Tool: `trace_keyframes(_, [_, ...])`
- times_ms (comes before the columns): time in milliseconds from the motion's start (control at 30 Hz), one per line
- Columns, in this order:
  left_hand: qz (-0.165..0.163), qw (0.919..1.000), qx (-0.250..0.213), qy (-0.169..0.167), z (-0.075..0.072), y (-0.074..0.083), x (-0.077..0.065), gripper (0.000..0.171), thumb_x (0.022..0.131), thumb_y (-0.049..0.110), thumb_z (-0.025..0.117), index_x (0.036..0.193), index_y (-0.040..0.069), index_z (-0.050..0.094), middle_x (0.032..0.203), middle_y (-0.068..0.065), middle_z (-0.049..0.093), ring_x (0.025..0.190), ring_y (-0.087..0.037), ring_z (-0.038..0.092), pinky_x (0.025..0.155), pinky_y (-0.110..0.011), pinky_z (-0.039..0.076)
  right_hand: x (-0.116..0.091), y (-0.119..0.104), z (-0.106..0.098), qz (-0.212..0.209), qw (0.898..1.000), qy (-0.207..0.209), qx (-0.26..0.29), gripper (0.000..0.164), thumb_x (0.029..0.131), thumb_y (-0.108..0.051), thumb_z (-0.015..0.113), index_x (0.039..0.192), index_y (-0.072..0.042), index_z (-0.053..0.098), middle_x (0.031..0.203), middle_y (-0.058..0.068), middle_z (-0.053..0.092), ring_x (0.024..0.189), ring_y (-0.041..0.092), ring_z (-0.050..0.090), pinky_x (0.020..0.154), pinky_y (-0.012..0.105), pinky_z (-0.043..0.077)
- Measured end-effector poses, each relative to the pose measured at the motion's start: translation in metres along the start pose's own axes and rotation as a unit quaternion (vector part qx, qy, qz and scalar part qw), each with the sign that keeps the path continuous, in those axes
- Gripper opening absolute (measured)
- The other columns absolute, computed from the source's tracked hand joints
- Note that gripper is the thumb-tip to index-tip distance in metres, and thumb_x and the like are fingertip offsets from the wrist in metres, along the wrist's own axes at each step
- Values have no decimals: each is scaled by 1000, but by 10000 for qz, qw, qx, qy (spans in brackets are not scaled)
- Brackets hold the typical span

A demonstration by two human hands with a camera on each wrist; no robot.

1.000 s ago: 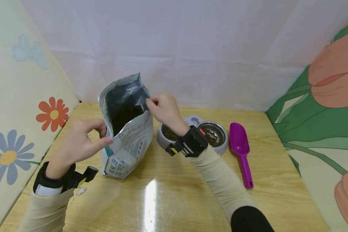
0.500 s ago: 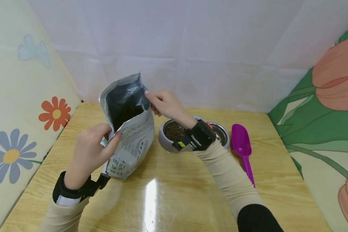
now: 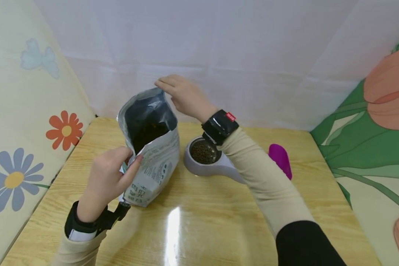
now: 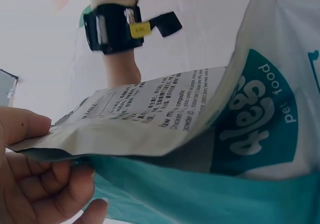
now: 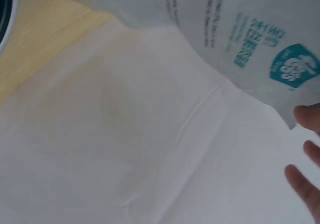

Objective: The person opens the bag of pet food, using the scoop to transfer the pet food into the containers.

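An unsealed silver-and-white pet food bag [image 3: 157, 170] stands on the table, its wide mouth showing dark contents deep inside. My left hand [image 3: 108, 175] pinches the near left edge of the mouth between thumb and fingers. In the left wrist view the bag's printed side panel [image 4: 165, 103] folds over a teal part below that hand. My right hand [image 3: 187, 96] is at the far top corner of the bag, fingers extended. The right wrist view has its thumb [image 5: 307, 118] at the corner tip, the other fingers spread apart.
Right of the bag sits a grey double pet bowl [image 3: 199, 169] with brown kibble [image 3: 203, 152] in its left dish; my right forearm hides the other dish. Beyond the arm a purple scoop [image 3: 280, 159] shows only partly. A white cloth [image 3: 259, 74] hangs behind the wooden table [image 3: 212, 221].
My right hand has left the bag's right edge and moved up to its far top corner, the fingers extending. The left hand has shifted rightward and grips the near edge more closely.
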State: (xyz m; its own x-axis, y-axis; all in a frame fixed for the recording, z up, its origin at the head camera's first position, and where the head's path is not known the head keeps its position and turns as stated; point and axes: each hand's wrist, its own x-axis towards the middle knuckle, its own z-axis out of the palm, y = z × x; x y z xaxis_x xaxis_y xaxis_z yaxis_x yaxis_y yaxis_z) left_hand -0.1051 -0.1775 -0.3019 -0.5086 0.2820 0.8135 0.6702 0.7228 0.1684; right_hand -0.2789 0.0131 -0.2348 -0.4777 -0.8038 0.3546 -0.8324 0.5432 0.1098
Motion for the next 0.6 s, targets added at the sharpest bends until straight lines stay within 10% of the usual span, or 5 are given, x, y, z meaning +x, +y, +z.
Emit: trace_keyframes(600, [445,9988,-164,-88,-6,11,-8,38,95,25,39,63,6,45,53,2,38,47,-12,33,42,-25,27,22,3,13,-663,9936,251,-877,24,92,0,46,108,-2,64,105,10,65,99,22,60,86,33,45])
